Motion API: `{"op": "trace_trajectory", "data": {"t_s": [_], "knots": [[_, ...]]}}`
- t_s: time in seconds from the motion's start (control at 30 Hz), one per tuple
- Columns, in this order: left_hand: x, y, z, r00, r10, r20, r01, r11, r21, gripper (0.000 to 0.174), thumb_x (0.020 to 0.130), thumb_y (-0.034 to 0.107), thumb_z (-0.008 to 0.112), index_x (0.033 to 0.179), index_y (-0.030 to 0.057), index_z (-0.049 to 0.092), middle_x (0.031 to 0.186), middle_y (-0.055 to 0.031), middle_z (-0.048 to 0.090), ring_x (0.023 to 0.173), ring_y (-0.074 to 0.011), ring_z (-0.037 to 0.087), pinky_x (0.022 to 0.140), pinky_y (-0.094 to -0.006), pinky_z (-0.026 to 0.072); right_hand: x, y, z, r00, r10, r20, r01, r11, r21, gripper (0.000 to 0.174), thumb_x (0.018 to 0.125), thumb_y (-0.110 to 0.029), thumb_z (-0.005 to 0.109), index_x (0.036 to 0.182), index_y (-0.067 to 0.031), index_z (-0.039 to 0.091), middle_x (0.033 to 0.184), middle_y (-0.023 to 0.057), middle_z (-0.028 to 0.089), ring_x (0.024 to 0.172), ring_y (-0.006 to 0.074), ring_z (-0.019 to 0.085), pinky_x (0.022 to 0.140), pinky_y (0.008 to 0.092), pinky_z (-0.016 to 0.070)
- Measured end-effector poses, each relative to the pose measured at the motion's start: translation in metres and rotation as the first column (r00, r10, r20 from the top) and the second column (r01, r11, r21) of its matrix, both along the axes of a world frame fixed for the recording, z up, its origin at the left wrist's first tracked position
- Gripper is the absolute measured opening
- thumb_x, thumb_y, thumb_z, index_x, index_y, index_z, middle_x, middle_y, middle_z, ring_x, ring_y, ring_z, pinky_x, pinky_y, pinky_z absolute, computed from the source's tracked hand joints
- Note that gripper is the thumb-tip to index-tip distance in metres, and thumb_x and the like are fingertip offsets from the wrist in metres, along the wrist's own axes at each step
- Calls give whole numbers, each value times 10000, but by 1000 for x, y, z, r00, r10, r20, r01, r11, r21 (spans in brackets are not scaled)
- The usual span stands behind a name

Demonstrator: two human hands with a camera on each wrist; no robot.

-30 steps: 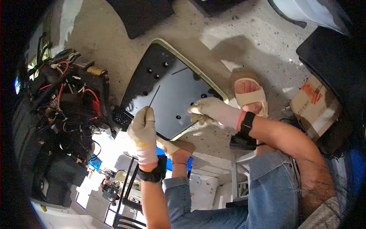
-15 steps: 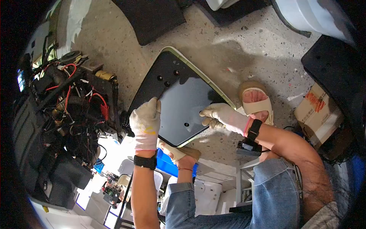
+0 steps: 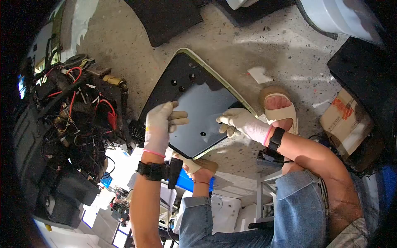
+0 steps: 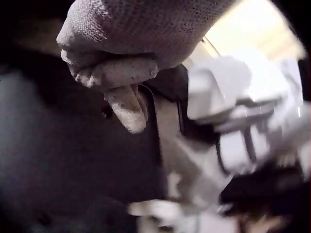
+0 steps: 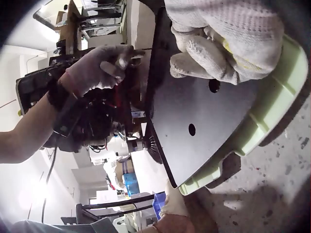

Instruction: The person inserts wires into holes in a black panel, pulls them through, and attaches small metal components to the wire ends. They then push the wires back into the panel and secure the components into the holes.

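Observation:
A dark panel (image 3: 198, 111) with a pale green rim and several holes lies on the floor; its rim (image 5: 269, 109) shows in the right wrist view. My gloved left hand (image 3: 160, 124) is above its left side, thumb and index finger together, other fingers spread. The right wrist view shows a thin dark rod (image 5: 146, 49) at the left hand's (image 5: 104, 70) fingertips; the head view does not show it clearly. My gloved right hand (image 3: 244, 124) is over the panel's right edge, fingers loosely curled (image 5: 204, 56) beside a hole, with nothing visible in them.
At the left stands dark equipment with tangled wires (image 3: 72, 111). A sandaled foot (image 3: 279, 105) is right of the panel. A cardboard box (image 3: 347, 120) lies farther right, black mats (image 3: 165, 20) at the top. A blue bin (image 3: 186, 180) sits below the panel.
The left hand first pinched the thin rod over the panel; it has since turned, its lower fingers have spread, and the rod no longer shows over the panel. The right hand looks nearly unchanged.

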State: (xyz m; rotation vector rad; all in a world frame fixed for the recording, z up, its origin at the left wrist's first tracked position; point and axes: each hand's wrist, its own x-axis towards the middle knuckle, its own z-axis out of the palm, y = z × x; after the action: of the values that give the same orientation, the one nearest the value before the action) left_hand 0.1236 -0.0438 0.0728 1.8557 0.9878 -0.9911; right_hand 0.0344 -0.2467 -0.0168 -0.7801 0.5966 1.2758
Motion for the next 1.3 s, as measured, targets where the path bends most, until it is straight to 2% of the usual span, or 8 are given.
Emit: {"op": "trace_trajectory", "data": {"t_s": [0.17, 0.23, 0.43, 0.77, 0.9, 1.13, 1.23, 1.3], "knots": [[-17, -3, -5, 758, 640, -131, -644, 698, -314, 293, 920, 182, 449, 1117, -35, 446, 1031, -184, 559, 792, -213, 603, 423, -164, 431, 17, 36, 5, 921, 193, 337, -140, 974, -177, 214, 854, -195, 533, 992, -35, 568, 814, 77, 636, 644, 150, 604, 550, 262, 462], [-14, -6, -3, 740, 666, -95, -664, 701, -259, 256, 916, 164, 459, 1085, -28, 466, 1012, -164, 575, 788, -202, 596, 427, -166, 437, 32, 59, 3, 432, 365, 824, 191, 856, -480, 213, 788, -140, 567, 990, -74, 578, 876, 78, 623, 767, 225, 617, 645, 326, 489], [-11, -6, -6, 587, 794, -156, -767, 484, -422, 201, 904, 126, 473, 1045, -16, 497, 954, -135, 601, 798, -202, 611, 434, -171, 446, 82, 77, -1, 240, 480, 844, 121, 848, -516, 162, 764, -117, 568, 916, -96, 619, 970, 133, 583, 892, 300, 602, 718, 390, 511], [-18, -7, -7, 964, 36, 264, -17, 997, -74, 416, 910, 288, 483, 1149, -51, 456, 839, -115, 619, 677, -157, 604, 489, -196, 403, 78, 81, -11, 106, 413, 905, 231, 875, -426, 97, 769, -210, 551, 816, -138, 594, 800, 79, 579, 758, 293, 600, 618, 372, 497], [-34, 16, -23, 522, -511, 683, 370, 857, 359, 268, 809, 263, 623, 958, 40, 616, 766, -112, 643, 658, -229, 633, 564, -295, 485, 83, 77, -5, -6, 491, 871, 152, 861, -485, 123, 725, -141, 601, 846, -125, 588, 818, 88, 569, 755, 298, 595, 642, 384, 484], [-42, -1, -48, 566, -221, 795, -103, 937, 334, 279, 830, 259, 585, 649, 47, 562, 571, -161, 517, 520, -330, 530, 468, -382, 407, 76, 85, 43, 495, 407, 767, 225, 793, -566, 206, 853, -192, 524, 951, -21, 585, 900, 170, 612, 821, 321, 598, 698, 364, 474], [-46, -12, -48, 620, 259, 740, -359, 933, -25, 229, 853, 235, 534, 764, 40, 615, 671, -191, 581, 610, -328, 593, 554, -373, 460, 73, 95, 55, 425, 462, 778, 222, 780, -585, 240, 856, -221, 518, 970, -20, 585, 919, 194, 602, 839, 320, 591, 721, 367, 467], [-54, -21, -62, 506, 472, 722, -480, 850, -219, 229, 857, 185, 500, 985, 30, 609, 876, -209, 622, 808, -313, 620, 712, -340, 479, 71, 95, 47, 35, 635, 772, 299, 730, -615, 271, 878, -251, 476, 996, -38, 597, 950, 184, 598, 892, 342, 564, 778, 384, 452]]}}
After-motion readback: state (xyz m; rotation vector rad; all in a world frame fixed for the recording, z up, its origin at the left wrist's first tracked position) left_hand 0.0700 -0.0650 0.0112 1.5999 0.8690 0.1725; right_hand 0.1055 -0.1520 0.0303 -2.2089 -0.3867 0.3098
